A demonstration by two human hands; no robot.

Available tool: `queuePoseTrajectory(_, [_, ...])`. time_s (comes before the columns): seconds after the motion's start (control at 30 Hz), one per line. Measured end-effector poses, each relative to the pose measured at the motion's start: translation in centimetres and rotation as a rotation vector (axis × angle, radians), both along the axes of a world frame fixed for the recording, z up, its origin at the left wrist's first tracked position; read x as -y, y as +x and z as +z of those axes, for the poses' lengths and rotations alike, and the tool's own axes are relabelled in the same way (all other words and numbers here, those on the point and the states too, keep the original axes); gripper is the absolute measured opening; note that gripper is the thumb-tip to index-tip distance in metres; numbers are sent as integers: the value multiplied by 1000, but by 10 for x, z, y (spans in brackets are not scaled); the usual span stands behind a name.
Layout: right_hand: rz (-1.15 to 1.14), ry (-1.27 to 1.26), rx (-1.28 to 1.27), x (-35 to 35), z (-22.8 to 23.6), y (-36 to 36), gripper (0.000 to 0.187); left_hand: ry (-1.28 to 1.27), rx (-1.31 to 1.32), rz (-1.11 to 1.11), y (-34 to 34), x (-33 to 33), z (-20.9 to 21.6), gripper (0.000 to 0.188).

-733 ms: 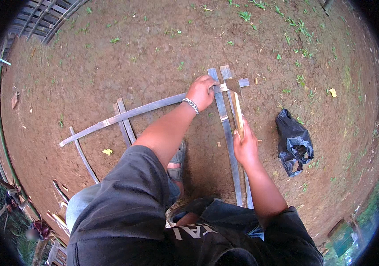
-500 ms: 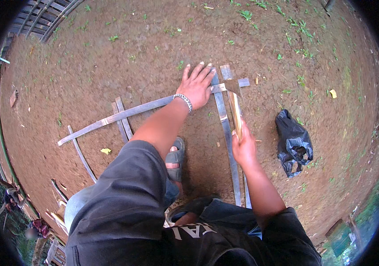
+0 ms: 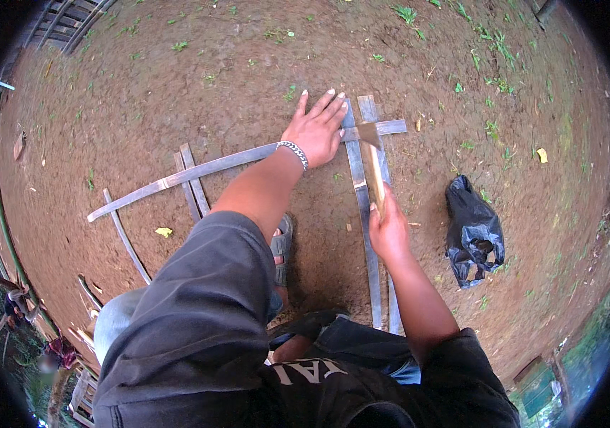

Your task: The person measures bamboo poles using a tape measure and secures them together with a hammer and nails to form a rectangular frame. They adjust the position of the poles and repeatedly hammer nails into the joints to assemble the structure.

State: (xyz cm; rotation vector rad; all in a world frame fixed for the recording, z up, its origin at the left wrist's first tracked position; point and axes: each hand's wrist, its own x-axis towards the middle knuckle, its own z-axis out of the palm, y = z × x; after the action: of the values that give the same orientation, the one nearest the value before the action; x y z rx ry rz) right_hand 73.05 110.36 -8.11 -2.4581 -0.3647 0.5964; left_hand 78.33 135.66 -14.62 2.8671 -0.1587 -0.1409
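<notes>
My left hand [image 3: 313, 137], a chain bracelet at its wrist, lies flat with fingers spread over a long grey bamboo slat [image 3: 208, 168]. Its fingertips reach the top of an upright slat [image 3: 357, 175] that the long one crosses. In my right hand [image 3: 390, 227] is a wooden-handled tool [image 3: 375, 171] with a dark, wedge-shaped head. That head is over the long slat's right end, where a second upright slat [image 3: 367, 108] passes; I cannot tell whether it touches. My right fingers are wrapped round the handle's lower part.
Two short slats [image 3: 189, 182] and a thin strip [image 3: 127, 237] cross or meet the long slat at left. A black plastic bag [image 3: 475, 232] lies on the dirt at right. My sandalled foot [image 3: 281, 250] stands between the slats. A slatted wooden structure [image 3: 66, 23] is far left.
The tool has shifted slightly left relative to the slats, and its head now covers a different bit of the long slat. My left hand stays on the slat. The whole view has shifted slightly.
</notes>
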Motion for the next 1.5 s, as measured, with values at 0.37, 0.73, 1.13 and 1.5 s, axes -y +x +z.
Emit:
queuePoseTrajectory(0.37, [-32,110,81,3,1,-4,54,-3,-13,-2,-2,2,-1,53])
queuePoseTrajectory(0.73, [-21,-56,-88,1,-11,-2,54,-12,-13,4,-2,1,-2,54])
queuePoseTrajectory(1.13, [-75,72,107,3,-20,-1,55,15,-7,6,0,-2,-1,56])
queuePoseTrajectory(1.5, [-123,-1,-47,-10,-15,6,48,-19,-14,7,-1,-1,-1,56])
